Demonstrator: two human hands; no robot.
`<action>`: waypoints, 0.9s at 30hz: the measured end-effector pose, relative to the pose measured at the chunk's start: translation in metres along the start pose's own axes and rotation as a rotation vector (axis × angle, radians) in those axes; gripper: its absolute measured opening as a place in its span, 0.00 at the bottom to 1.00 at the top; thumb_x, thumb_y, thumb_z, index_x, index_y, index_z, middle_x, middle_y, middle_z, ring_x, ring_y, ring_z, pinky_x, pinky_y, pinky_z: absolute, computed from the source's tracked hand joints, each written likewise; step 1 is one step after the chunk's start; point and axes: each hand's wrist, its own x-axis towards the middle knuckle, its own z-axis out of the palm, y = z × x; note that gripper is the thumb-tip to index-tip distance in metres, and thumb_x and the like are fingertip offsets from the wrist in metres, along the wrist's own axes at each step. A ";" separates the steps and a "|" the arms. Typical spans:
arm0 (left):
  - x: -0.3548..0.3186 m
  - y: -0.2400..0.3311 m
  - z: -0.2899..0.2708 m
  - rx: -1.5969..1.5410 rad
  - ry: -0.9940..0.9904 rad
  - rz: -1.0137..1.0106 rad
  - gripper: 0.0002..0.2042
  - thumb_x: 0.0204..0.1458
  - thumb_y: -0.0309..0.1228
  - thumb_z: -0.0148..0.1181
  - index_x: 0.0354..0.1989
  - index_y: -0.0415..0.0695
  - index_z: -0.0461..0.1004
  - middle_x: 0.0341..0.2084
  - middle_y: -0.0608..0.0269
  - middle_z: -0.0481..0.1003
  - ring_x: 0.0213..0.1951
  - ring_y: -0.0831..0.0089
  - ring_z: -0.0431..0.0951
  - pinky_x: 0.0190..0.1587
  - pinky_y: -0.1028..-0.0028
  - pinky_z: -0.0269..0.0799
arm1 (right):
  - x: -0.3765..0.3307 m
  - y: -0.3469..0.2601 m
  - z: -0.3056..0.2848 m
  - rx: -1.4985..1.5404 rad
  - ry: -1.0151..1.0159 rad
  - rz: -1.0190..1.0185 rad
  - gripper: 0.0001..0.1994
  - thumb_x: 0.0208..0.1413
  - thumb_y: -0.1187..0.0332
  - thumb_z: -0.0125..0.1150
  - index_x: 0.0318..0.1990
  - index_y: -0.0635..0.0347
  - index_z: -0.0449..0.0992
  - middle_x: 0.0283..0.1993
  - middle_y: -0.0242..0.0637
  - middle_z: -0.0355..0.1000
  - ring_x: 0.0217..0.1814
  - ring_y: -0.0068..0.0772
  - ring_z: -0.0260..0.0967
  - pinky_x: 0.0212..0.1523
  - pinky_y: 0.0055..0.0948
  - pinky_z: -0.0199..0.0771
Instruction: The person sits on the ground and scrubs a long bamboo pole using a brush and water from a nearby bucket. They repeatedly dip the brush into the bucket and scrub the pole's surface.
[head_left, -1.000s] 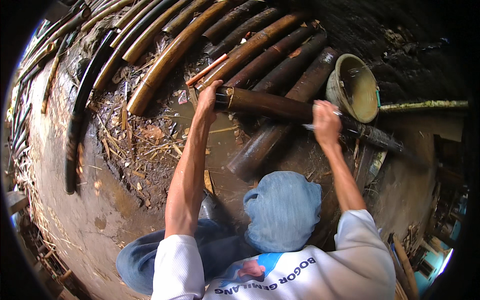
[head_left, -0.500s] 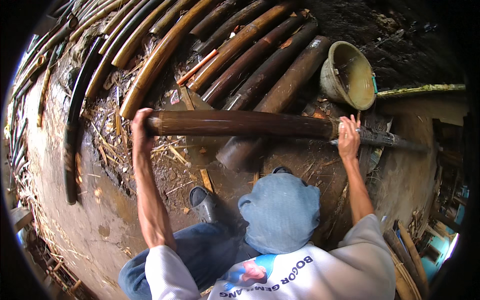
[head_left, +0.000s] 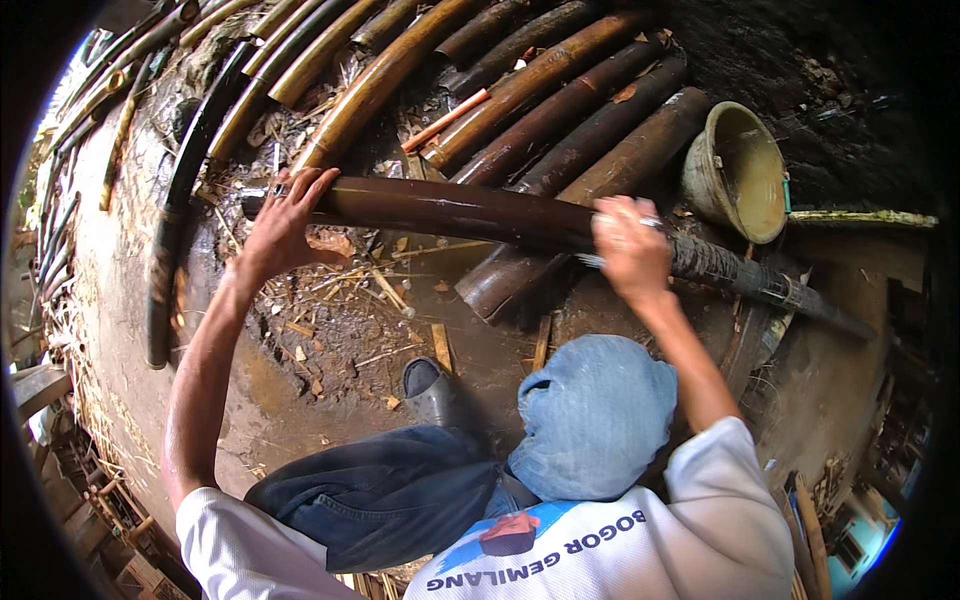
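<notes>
A thick, dark brown bamboo pole [head_left: 460, 208] lies crosswise in front of me, wet and shiny. My left hand [head_left: 282, 222] rests near its left end, fingers spread over the top and thumb apart below; it is open. A short stretch of the pole sticks out past that hand. My right hand [head_left: 632, 250] is closed around the right part of the pole, slightly blurred, its grip hiding part of the surface. Beyond it a dark, rough-wrapped pole [head_left: 740, 275] runs away to the right. A silvery sliver shows below the right hand; I cannot make out what it is.
Several bamboo poles [head_left: 545, 95] lie side by side ahead. A bucket [head_left: 706, 172] with cloudy liquid stands tilted at the right. One long dark pole [head_left: 178, 230] lies at the left. Wood scraps [head_left: 441, 347] litter the wet ground before my boot [head_left: 437, 392].
The bamboo pole has shifted left, along with my right hand. My left hand has opened from its grip on the pole's end and now lies over it. The view has shifted slightly.
</notes>
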 end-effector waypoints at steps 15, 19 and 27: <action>0.019 0.044 0.074 0.027 0.286 0.094 0.62 0.36 0.40 0.86 0.81 0.48 0.51 0.77 0.49 0.53 0.79 0.47 0.49 0.80 0.42 0.43 | 0.034 -0.063 0.062 0.055 0.207 -0.076 0.12 0.66 0.59 0.63 0.50 0.49 0.86 0.48 0.35 0.82 0.42 0.36 0.83 0.32 0.39 0.84; 0.033 0.051 0.087 0.082 0.435 0.016 0.57 0.35 0.39 0.85 0.77 0.46 0.58 0.72 0.50 0.61 0.76 0.49 0.56 0.79 0.45 0.43 | -0.056 0.131 -0.019 -0.150 0.162 0.159 0.16 0.73 0.61 0.53 0.51 0.58 0.85 0.57 0.42 0.82 0.67 0.51 0.77 0.76 0.61 0.59; 0.123 0.043 0.026 0.027 0.066 0.170 0.39 0.29 0.40 0.86 0.56 0.47 0.77 0.44 0.52 0.82 0.49 0.47 0.83 0.53 0.54 0.77 | 0.073 -0.083 0.087 0.133 0.365 -0.150 0.11 0.65 0.59 0.63 0.45 0.53 0.87 0.46 0.38 0.83 0.54 0.41 0.81 0.57 0.49 0.82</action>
